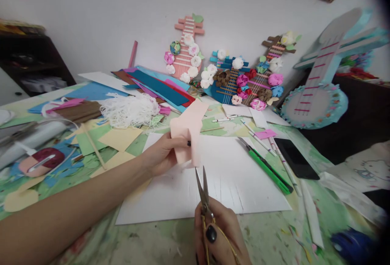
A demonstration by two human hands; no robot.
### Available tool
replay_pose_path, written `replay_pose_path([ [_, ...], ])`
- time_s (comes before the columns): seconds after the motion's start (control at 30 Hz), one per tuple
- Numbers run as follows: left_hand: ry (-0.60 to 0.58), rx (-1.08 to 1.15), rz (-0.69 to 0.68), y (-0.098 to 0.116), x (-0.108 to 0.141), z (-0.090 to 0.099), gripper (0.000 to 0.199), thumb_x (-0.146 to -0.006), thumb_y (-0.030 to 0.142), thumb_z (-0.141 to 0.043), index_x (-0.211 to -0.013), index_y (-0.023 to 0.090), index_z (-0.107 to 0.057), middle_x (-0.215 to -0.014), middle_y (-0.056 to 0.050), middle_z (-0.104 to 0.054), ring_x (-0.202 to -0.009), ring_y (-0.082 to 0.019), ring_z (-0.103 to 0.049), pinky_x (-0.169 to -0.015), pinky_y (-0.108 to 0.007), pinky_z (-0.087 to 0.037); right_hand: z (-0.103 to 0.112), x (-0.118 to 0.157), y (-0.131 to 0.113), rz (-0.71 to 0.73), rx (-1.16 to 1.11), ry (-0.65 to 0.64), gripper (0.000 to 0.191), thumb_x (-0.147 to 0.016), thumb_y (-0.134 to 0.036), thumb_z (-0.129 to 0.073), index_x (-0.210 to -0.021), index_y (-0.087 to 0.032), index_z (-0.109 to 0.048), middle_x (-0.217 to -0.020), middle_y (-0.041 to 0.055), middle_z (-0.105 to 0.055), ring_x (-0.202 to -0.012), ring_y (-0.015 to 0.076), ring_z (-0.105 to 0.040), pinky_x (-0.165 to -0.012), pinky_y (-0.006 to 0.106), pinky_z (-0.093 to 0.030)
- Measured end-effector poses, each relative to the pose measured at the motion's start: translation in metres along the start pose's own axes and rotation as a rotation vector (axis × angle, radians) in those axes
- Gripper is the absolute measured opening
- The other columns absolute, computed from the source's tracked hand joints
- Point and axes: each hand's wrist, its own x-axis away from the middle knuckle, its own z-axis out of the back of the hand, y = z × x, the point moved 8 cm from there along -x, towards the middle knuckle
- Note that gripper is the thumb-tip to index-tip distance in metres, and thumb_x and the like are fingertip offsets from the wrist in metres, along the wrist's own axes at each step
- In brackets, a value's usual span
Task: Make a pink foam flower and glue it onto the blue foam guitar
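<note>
My left hand [166,153] pinches a folded strip of pale pink crepe paper [186,129] above a white board [219,192]. The strip's far end points up and away, and its lower edge hangs toward me. In my right hand [221,232] is a pair of gold-handled scissors [204,187], fingers wrapped round the loops. The blades point up and stand slightly apart, their tips just below the paper's lower edge; whether they touch it I cannot tell. Right of them on the board lies a green utility knife [268,169].
A black phone [297,158] and thin paper rolls [288,167] lie to the right. White yarn [131,109], coloured paper sheets [161,86] and a glue gun [41,161] are on the left. Flower-decorated paper instruments [190,53] lean on the wall behind.
</note>
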Motion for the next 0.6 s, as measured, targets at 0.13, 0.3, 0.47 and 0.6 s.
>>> replay_pose_path([
  [0.13, -0.006, -0.012, 0.001, 0.001, 0.001, -0.001, 0.028, -0.059, 0.004, -0.064, -0.085, 0.013, -0.065, -0.075, -0.003, -0.069, -0.072, -0.016, -0.064, -0.068, -0.027, -0.051, 0.000, 0.001, 0.000, -0.043, -0.035, -0.001, 0.050, -0.074, -0.067, -0.054, -0.078, -0.018, -0.045, -0.043, -0.0088, -0.039, -0.036, 0.0026, -0.028, -0.037, 0.015, -0.021],
  [0.3, 0.023, 0.007, 0.013, 0.003, 0.001, 0.001, 0.023, -0.059, 0.005, -0.065, -0.081, 0.012, -0.066, -0.075, -0.003, -0.069, -0.068, -0.015, -0.063, -0.071, -0.028, -0.051, -0.001, 0.001, -0.002, -0.057, -0.035, -0.028, 0.052, -0.072, -0.068, -0.056, -0.079, -0.018, -0.046, -0.045, -0.0085, -0.040, -0.038, 0.0029, -0.032, -0.038, 0.015, -0.025],
  [0.47, 0.069, 0.029, 0.014, 0.003, 0.002, 0.003, 0.028, -0.058, 0.005, -0.065, -0.085, 0.012, -0.066, -0.076, -0.004, -0.069, -0.069, -0.016, -0.063, -0.072, -0.029, -0.051, -0.008, -0.004, 0.004, -0.057, -0.093, -0.142, 0.053, -0.071, -0.069, -0.057, -0.079, -0.017, -0.047, -0.046, -0.0072, -0.043, -0.037, 0.0032, -0.034, -0.038, 0.014, -0.024],
  [0.6, 0.028, 0.017, 0.021, 0.000, 0.003, -0.001, 0.031, -0.061, 0.005, -0.064, -0.090, 0.015, -0.066, -0.077, -0.002, -0.069, -0.070, -0.015, -0.063, -0.070, -0.028, -0.051, -0.013, -0.010, 0.011, -0.078, -0.249, -0.232, 0.057, -0.069, -0.073, -0.057, -0.085, -0.019, -0.044, -0.054, -0.0044, -0.052, -0.039, 0.0055, -0.043, -0.040, 0.016, -0.032],
])
